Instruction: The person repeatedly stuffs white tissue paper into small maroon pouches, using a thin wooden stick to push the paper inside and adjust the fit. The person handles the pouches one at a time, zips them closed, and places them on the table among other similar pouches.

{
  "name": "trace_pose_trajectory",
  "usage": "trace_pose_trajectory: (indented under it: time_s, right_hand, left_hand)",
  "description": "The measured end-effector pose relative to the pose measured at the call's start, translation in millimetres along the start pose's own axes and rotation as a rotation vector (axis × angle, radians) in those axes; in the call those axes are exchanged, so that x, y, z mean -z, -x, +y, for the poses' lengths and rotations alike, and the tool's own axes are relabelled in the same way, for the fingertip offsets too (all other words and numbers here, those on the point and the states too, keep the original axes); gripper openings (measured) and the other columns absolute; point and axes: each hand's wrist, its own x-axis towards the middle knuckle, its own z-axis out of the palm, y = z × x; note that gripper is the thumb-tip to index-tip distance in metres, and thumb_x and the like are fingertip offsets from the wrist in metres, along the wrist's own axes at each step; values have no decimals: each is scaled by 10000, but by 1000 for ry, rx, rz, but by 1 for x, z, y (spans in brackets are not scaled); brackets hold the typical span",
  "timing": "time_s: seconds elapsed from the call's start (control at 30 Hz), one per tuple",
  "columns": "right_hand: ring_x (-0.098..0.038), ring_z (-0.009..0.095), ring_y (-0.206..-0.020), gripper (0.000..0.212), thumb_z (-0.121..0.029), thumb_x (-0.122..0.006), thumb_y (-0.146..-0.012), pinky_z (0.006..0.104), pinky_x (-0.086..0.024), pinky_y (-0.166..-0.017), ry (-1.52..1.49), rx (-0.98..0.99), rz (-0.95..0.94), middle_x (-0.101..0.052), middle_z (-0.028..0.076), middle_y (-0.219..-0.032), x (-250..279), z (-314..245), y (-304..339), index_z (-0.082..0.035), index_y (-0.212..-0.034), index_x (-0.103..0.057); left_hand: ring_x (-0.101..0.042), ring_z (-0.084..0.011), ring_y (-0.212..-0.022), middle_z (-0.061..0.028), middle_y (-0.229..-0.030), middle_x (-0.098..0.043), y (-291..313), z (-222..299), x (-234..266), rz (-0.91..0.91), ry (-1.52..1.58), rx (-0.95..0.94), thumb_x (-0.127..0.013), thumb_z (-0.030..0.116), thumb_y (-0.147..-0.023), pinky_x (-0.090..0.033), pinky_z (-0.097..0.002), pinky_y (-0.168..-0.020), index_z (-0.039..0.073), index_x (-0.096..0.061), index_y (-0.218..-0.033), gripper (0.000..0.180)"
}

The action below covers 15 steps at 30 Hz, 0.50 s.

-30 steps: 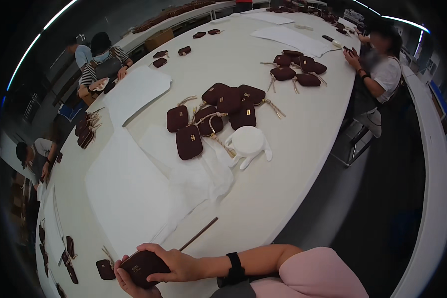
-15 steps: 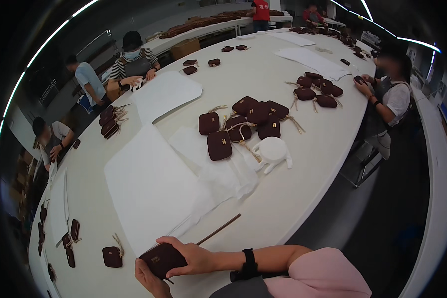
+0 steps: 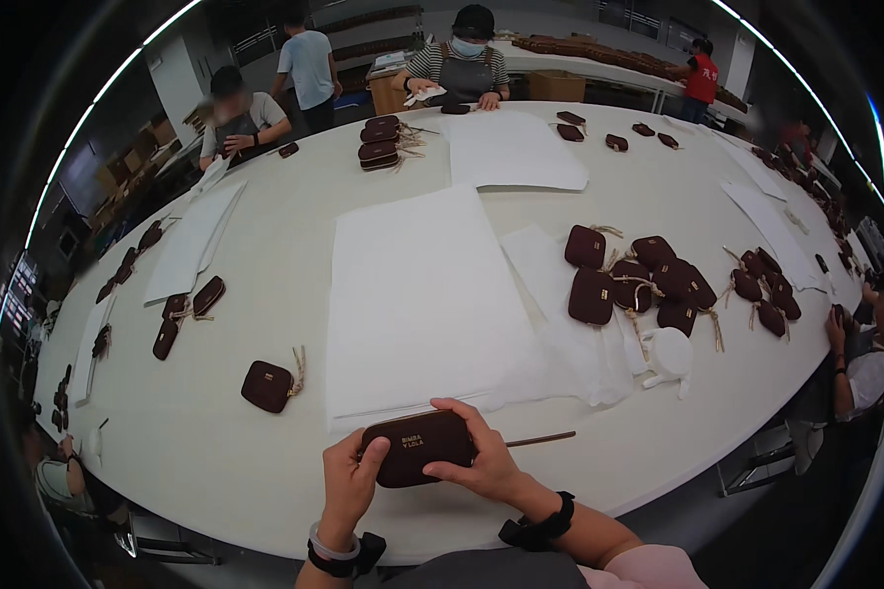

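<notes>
Pouch (image 3: 417,452), dark maroon, was held by its two ends — left hand (image 3: 349,483) and right hand (image 3: 488,469) curled closely around it — above the near side of the table (image 3: 216,452), near a thin brown rod (image 3: 545,438).

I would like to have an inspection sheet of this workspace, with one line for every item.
Surface: white table, partly covered by white sheets.
Job's things: maroon pouch in hand; corded pouch to its left; pouch pile to its right.
Clutter: thin brown rod; white rounded object beside the pile.
Hands: left hand and right hand grip the pouch.
Cables: nothing seen.
Surroundings: co-workers around the table; cardboard box behind.
</notes>
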Motion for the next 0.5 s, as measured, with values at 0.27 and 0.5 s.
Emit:
trace_pose_trajectory:
  time_s: [0.27,0.5]
  right_hand:
    - [-693,223,-1003,645,-97,-686,-954,358,-611,-795,-309,16,59,-632,149,-1213,3,-4,-12,-50,-1501,-347]
    - [-716,249,-844,496,-341,-513,-1060,307,-647,-630,-759,-206,204,-632,161,-1209,16,-8,-18,-22,-1430,-428]
  left_hand:
    - [-675,-121,-806,-46,-880,-689,-10,-12,13,-106,508,303,-292,508,-1105,-539,-278,-673,30,-620,-1068,581]
    - [-608,-148,-813,-87,-969,-666,7,1,18,240,204,-231,-437,237,-1100,-482,-273,-736,-7,-634,-919,362]
